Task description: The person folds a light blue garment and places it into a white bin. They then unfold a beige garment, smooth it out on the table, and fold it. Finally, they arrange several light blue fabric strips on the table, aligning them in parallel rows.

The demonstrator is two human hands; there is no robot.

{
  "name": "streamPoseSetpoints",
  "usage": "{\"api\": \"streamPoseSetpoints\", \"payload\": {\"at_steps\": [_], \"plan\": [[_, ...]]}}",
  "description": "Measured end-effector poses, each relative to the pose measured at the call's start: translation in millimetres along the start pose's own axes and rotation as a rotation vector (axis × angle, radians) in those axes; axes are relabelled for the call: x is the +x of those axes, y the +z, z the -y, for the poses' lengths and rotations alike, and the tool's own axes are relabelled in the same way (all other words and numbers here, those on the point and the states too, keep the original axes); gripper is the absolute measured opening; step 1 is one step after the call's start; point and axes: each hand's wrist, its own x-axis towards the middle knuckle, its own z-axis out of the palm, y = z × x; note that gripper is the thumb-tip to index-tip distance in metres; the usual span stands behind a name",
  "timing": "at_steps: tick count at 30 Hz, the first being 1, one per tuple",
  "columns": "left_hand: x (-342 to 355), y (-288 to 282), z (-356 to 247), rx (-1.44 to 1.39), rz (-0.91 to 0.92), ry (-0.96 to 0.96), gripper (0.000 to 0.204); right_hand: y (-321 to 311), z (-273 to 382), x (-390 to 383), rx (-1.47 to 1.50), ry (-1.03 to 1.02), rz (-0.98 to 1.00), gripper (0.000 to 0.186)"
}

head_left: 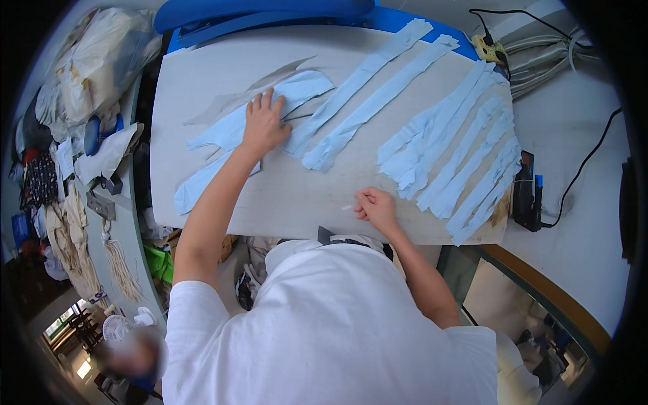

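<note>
My left hand (265,125) lies with its fingers spread on a light blue cut fabric piece (304,88) at the left of the table. Under its edge shows a thin grey sheet (216,108), and a narrow dark strip sticks out beside my fingers. Closer to me rests another light blue piece (196,189), partly behind my left forearm. My right hand (376,208) is closed near the front edge, fingertips curled together. A small whitish bit (347,208) shows by those fingertips; I cannot tell whether they hold it.
Long blue fabric strips (368,71) slant across the pale tabletop (283,209), with overlapping blue pieces (432,148) at the right. A blue machine-like body (270,10) borders the back. A yellow socket block (489,50) and a black device with a cord (525,196) sit right; bags and cloth crowd the left.
</note>
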Motion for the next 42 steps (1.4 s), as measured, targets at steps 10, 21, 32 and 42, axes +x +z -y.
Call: {"api": "streamPoseSetpoints", "payload": {"at_steps": [10,21,32,42], "plan": [[50,42,43,0.302,0.132,-0.123,0.038,10,10,-2,-0.006,-0.01,-0.173,0.016],[83,16,171,0.257,0.116,-0.445,0.037,12,8,1,0.023,0.055,-0.254,0.016],[-45,-10,60,-0.293,0.276,-0.228,0.025,10,12,6,-0.008,0.082,-0.204,0.016],[-30,-8,83,-0.472,0.2,-0.446,0.031,12,11,7,-0.006,0.083,-0.221,0.017]]}}
